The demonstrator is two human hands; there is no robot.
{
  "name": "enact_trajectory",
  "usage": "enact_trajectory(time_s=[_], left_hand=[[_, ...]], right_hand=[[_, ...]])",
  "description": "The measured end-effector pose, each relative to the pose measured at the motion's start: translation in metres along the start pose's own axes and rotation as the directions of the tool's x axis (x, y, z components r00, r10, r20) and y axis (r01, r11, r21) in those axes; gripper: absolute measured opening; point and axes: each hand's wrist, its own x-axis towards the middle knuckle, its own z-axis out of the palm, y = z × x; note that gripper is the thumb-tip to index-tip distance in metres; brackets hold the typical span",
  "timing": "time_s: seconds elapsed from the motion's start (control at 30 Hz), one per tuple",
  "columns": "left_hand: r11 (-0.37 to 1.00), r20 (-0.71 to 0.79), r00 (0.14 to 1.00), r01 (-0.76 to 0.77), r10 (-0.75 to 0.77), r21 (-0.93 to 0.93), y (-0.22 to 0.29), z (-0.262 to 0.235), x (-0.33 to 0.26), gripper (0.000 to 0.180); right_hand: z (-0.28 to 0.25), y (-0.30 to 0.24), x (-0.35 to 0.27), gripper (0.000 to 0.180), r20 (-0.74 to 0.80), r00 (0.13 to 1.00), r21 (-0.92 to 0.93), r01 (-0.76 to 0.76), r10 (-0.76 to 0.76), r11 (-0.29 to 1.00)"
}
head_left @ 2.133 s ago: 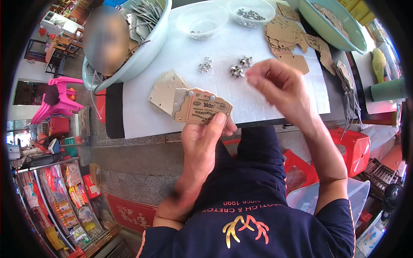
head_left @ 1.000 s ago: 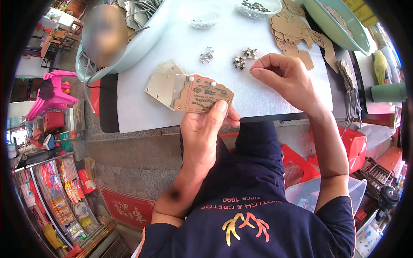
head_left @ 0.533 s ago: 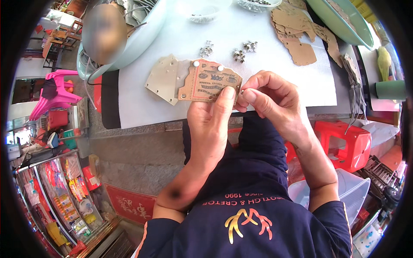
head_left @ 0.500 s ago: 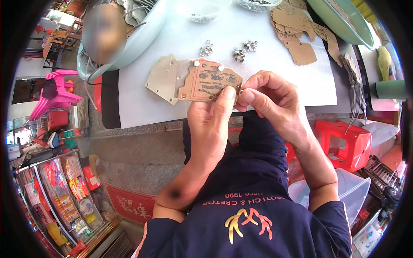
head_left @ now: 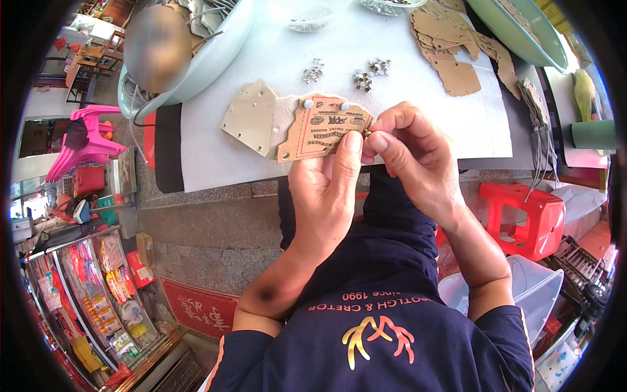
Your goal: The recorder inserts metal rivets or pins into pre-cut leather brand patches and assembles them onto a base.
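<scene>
My left hand (head_left: 326,186) grips a printed tan card (head_left: 323,130) by its near edge, thumb on top and fingers beneath. Two silvery round studs sit along the card's far edge, and holes show at its near left corner. At the card's right edge, my right hand (head_left: 418,153) pinches a small metal stud (head_left: 368,132), mostly hidden by the fingertips. Just left of the card lies a plain beige cut piece with holes (head_left: 251,117). Beyond the hands are small heaps of metal studs (head_left: 363,81) on the white sheet.
A pale green basin (head_left: 222,72) with grey pieces and cords stands at the far left, another green basin (head_left: 548,46) at the far right. Tan cut pieces (head_left: 460,78) lie stacked at right. A clear bowl (head_left: 310,23) sits at the back. A red stool (head_left: 529,219) stands right.
The printed card has shifted slightly right and tilted in my left hand. My right fingers stay pinched at its right edge.
</scene>
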Motion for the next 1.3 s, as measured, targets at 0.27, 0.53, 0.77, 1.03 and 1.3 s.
enact_trajectory(time_s=[0.27,0.53,0.77,1.03,1.3], left_hand=[[0.999,0.017,0.999,-0.042,0.042,-0.006,-0.003,0.000,-0.001,0.023],[0.997,-0.015,0.998,-0.067,0.068,0.047,-0.004,0.003,0.001,0.025],[0.996,-0.003,0.998,-0.069,0.069,0.051,-0.009,-0.001,0.002,0.024],[0.992,0.013,0.996,-0.091,0.091,0.088,-0.008,0.000,0.002,0.024],[0.993,-0.024,0.994,-0.102,0.104,0.065,-0.006,0.003,0.002,0.023]], right_hand=[[0.003,-0.002,-0.001,0.011,-0.019,0.999,0.027,-0.047,0.047,0.999],[0.003,0.003,0.000,0.009,-0.039,0.999,-0.019,0.021,-0.022,1.000],[0.004,-0.003,0.000,0.009,-0.043,0.997,0.021,-0.058,0.059,0.998],[0.003,0.002,0.001,0.010,-0.042,0.999,-0.014,-0.008,0.007,1.000],[0.002,0.006,0.002,0.011,-0.041,0.999,-0.064,0.013,-0.016,0.998]])
